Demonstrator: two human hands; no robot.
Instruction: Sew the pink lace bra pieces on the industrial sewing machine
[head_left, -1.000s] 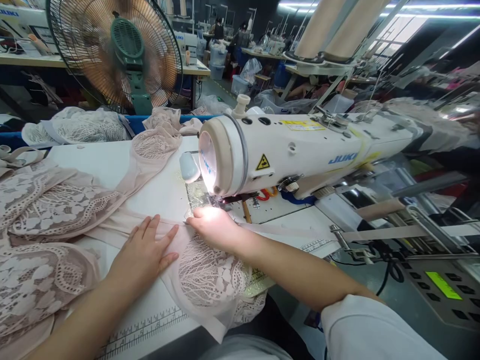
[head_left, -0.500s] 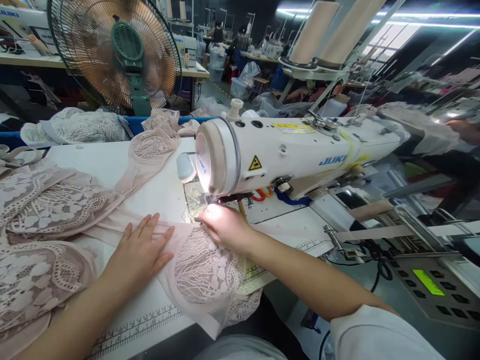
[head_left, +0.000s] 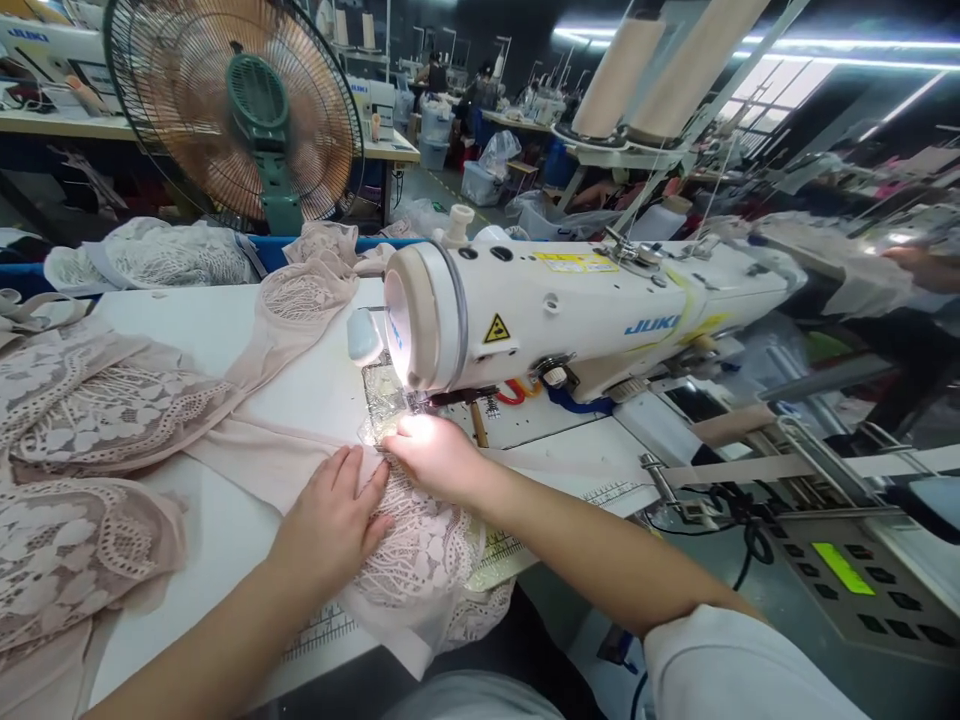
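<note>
Head | one pale-pink lace garment [head_left: 420,545] — left hand [head_left: 328,520] spread atop, right hand [head_left: 439,457] curled, grip unclear | one white sewing machine [head_left: 585,300]

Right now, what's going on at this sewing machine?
A person has both hands on a pale pink lace garment at the white sewing machine. The left hand lies spread on the fabric. The right hand has its fingertips by the lit needle area; glare hides what exactly they grip. More lace pieces lie on the white table, to the left.
</note>
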